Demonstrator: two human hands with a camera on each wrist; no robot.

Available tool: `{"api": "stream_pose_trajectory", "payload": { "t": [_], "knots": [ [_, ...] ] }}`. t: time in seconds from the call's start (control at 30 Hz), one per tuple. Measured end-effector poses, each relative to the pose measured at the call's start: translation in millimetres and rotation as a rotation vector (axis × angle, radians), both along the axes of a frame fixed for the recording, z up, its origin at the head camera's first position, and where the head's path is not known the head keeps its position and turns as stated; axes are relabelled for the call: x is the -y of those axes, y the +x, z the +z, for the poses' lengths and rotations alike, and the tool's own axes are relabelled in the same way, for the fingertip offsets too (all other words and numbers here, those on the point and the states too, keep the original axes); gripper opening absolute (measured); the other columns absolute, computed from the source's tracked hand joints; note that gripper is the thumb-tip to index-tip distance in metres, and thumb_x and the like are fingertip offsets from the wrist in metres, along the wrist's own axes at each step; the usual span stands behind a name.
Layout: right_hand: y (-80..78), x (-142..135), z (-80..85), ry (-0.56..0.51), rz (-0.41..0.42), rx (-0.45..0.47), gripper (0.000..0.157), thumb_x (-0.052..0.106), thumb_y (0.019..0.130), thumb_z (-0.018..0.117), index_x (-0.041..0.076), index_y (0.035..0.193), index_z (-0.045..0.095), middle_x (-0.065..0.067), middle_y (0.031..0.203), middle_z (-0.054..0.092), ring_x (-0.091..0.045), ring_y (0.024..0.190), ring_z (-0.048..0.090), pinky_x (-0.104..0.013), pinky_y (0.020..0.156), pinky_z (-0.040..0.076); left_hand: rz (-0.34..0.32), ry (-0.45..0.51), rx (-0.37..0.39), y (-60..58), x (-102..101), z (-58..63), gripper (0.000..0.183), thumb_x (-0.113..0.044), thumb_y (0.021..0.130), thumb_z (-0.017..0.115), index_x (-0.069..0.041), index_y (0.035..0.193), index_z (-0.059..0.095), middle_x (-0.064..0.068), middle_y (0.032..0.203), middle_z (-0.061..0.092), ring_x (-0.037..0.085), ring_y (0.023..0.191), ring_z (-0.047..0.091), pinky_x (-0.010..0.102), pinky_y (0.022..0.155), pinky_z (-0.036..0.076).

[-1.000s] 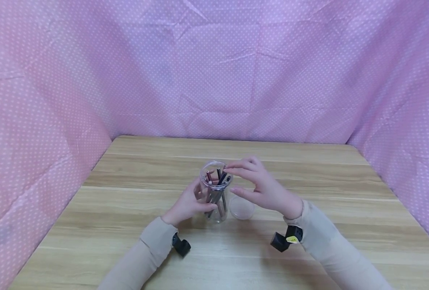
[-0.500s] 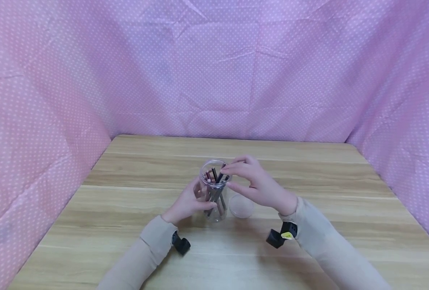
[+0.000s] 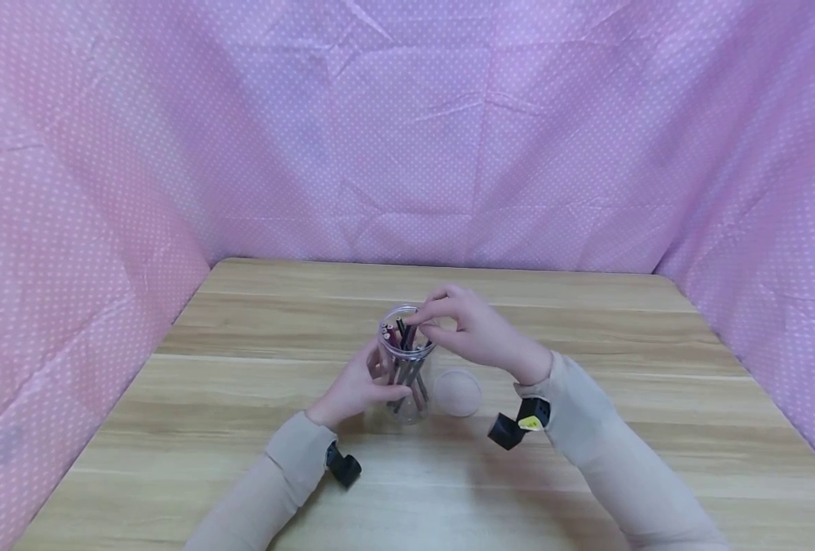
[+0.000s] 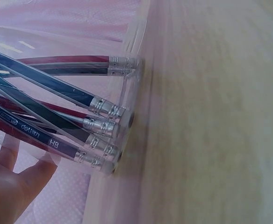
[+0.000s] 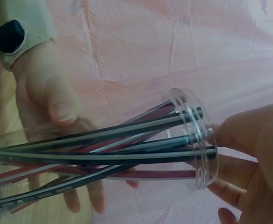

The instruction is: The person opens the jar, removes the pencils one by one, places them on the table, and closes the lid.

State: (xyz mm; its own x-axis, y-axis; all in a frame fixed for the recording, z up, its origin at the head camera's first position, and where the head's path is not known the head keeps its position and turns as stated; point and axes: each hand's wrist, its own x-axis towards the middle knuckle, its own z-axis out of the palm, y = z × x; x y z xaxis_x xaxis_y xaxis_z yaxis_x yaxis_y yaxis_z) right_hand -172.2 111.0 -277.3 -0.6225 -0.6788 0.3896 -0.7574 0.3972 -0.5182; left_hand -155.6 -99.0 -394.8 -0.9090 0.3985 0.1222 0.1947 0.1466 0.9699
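Observation:
A clear plastic jar stands upright on the table with several pencils leaning inside it. Their silver, eraser-tipped ends lie at the jar's bottom in the left wrist view; dark blue, green and red barrels show. My left hand grips the jar's side, its thumb in front and the other fingers around the back. At the jar's mouth, my right hand pinches the top of a dark pencil between thumb and index finger. The other right fingers stay bent near the rim.
A round clear lid lies flat on the wooden table, just right of the jar. Pink polka-dot cloth hangs behind the table and along both sides.
My right hand has moved left over the jar's mouth, and the pencil top at its fingertips has shifted left with it. The left hand and jar stay nearly still.

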Motion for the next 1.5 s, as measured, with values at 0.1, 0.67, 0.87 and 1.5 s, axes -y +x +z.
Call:
{"api": "stream_pose_trajectory", "payload": {
  "t": [0.1,0.67,0.87,1.5],
  "knots": [
    [-1.6,4,4.0,0.024,-0.030,0.054,0.018,0.008,0.083,0.069,0.008,0.101,0.074,-0.009,0.101,0.065,-0.020,0.092,0.056,-0.028,0.070,0.046,-0.001,-0.007,0.010,0.3,1,-0.5,0.083,-0.004,0.074,0.076,-0.010,0.144,0.033,0.017,0.143,0.045,0.037,0.128,0.046,0.053,0.106,0.038],
    [-7.1,25,-0.8,-0.003,-0.106,0.106,0.017,0.003,0.073,0.077,0.006,0.089,0.073,-0.005,0.091,0.072,-0.022,0.096,0.062,-0.039,0.093,0.048,-0.048,0.047,-0.006,-1.2,2,-3.6,0.078,-0.003,0.077,0.075,-0.004,0.142,0.032,0.022,0.140,0.045,0.038,0.122,0.050,0.048,0.099,0.046],
    [-8.1,29,-3.8,-0.031,-0.123,0.107,0.014,0.002,0.072,0.077,0.006,0.085,0.073,-0.005,0.090,0.071,-0.022,0.096,0.062,-0.039,0.092,0.049,-0.050,0.057,-0.009,-1.6,2,-3.1,0.078,-0.003,0.077,0.075,-0.003,0.142,0.032,0.022,0.140,0.044,0.039,0.123,0.049,0.050,0.101,0.044],
    [-10.2,25,-12.6,-0.306,-0.092,0.122,0.016,-0.006,0.077,0.070,-0.002,0.092,0.068,-0.015,0.091,0.069,-0.024,0.091,0.063,-0.038,0.090,0.051,-0.042,0.052,-0.021,-3.0,2,-5.4,0.078,-0.002,0.074,0.076,-0.006,0.141,0.035,0.020,0.142,0.044,0.035,0.124,0.049,0.050,0.104,0.041]
  ]
}}
